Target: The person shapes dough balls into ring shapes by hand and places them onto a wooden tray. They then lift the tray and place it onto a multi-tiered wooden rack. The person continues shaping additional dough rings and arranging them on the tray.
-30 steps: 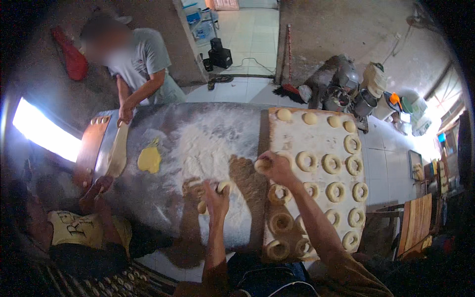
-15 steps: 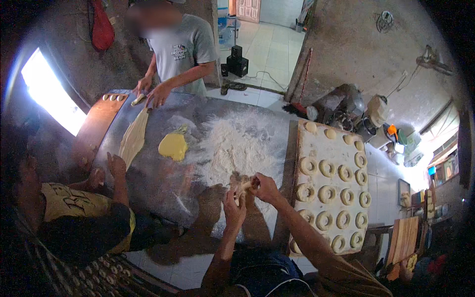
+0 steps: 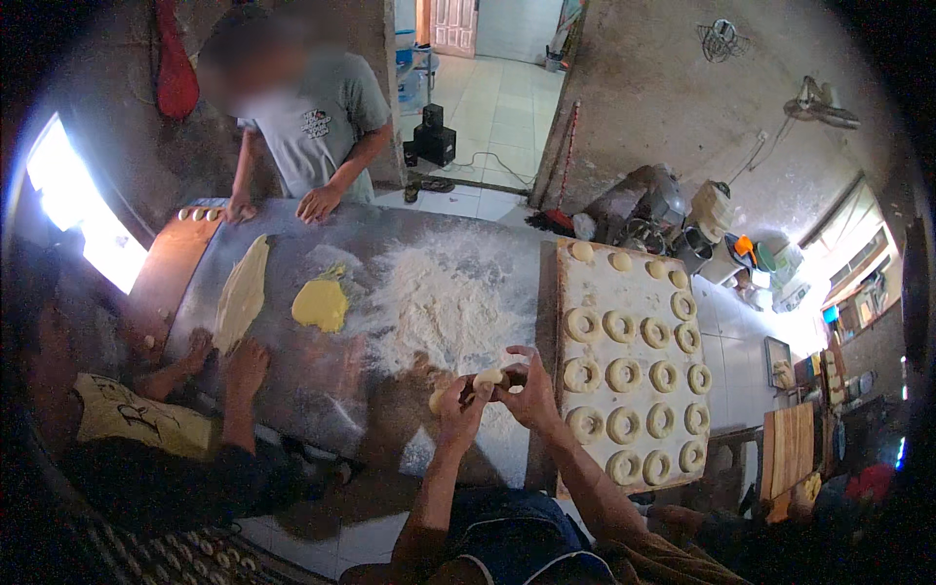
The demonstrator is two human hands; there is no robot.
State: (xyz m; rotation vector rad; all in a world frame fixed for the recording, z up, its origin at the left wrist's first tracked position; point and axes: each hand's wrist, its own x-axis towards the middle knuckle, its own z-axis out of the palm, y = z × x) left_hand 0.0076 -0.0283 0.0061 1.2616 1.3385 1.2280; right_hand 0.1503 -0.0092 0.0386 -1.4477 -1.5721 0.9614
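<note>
My left hand [image 3: 460,413] is closed around a piece of pale dough [image 3: 488,376], one end of which sticks out past its left side. The right hand [image 3: 527,395] grips the dough from the other side, with its thumb and fingers bent and one finger raised. Both hands are close together over the near edge of a heap of white flour [image 3: 444,312] on the metal-topped table [image 3: 370,234]. The fingers hide part of the dough, so its full shape does not show. To the right, a tray [image 3: 604,285] bears rows of dough rings [image 3: 623,374] and several round dough pieces [image 3: 621,261].
Yellow fat [image 3: 320,305] lies left of the flour. Further left are a long dough sheet [image 3: 244,288] and a board [image 3: 168,278] with small dough pieces. One co-worker [image 3: 322,122] stands across the table; another person's hands [image 3: 244,369] are by the sheet's near end.
My hands have turned the dough and the right fingers have shifted on it. The far co-worker has let go of the dough sheet, and another small piece is on the board. The view has swung right.
</note>
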